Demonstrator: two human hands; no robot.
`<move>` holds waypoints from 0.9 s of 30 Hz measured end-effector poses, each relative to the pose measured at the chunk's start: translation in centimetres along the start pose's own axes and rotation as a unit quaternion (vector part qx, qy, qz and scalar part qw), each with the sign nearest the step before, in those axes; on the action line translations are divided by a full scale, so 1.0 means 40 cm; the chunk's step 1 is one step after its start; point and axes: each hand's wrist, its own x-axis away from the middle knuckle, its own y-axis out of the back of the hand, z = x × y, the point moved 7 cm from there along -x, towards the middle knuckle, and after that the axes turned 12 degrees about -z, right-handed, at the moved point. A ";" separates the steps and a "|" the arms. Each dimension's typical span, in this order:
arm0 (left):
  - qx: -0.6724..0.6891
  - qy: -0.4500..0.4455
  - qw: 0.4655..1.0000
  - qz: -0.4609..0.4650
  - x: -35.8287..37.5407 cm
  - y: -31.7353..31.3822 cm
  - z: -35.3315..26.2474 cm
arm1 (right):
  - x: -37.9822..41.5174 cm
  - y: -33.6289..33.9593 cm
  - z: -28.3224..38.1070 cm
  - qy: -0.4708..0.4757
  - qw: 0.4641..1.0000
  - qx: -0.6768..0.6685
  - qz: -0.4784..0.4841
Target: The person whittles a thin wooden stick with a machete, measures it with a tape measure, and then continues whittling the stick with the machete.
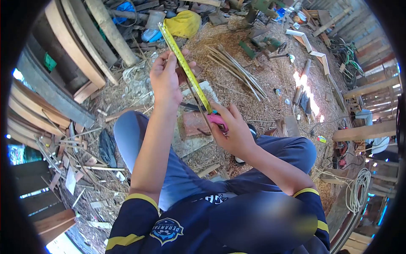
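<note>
A yellow tape measure blade (185, 66) stretches diagonally between my two hands. My left hand (166, 80) grips the blade near its far end, thumb on top, with the metal tip sticking out beyond the fingers. The pink tape case (218, 122) is held in my right hand (234, 129), at the near end of the blade. Alongside and under the blade runs a thin dark rod or strip (195, 98); its lower end, by my right hand, looks curved. A reddish block (195, 123) lies on the ground below the hands.
Thin wooden sticks (237, 70) lie on the shavings ahead. Curved wooden pieces (69, 42) stand at left. A yellow cloth (184, 24) and green metal tool (264, 44) are further off. A coiled pale rope (358, 190) lies at right.
</note>
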 end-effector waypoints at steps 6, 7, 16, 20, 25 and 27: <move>-0.013 -0.043 0.995 -0.087 -0.082 0.080 -0.081 | 0.055 -0.030 -0.001 -0.007 0.998 0.013 0.057; -0.017 -0.042 0.994 -0.099 -0.092 0.094 -0.097 | 0.065 -0.030 0.007 -0.005 0.998 0.006 0.064; 0.056 0.022 0.984 -0.167 -0.139 0.176 -0.132 | 0.132 -0.028 0.025 -0.007 0.998 -0.029 0.047; 0.049 0.000 0.987 -0.153 -0.196 0.238 -0.166 | 0.145 -0.015 0.015 0.010 0.998 -0.030 0.061; 0.018 -0.007 0.983 -0.181 -0.237 0.293 -0.186 | 0.180 -0.021 -0.018 -0.011 0.996 -0.045 0.072; -0.010 -0.004 0.979 -0.205 -0.223 0.294 -0.196 | 0.187 -0.018 -0.027 -0.033 0.995 -0.052 0.075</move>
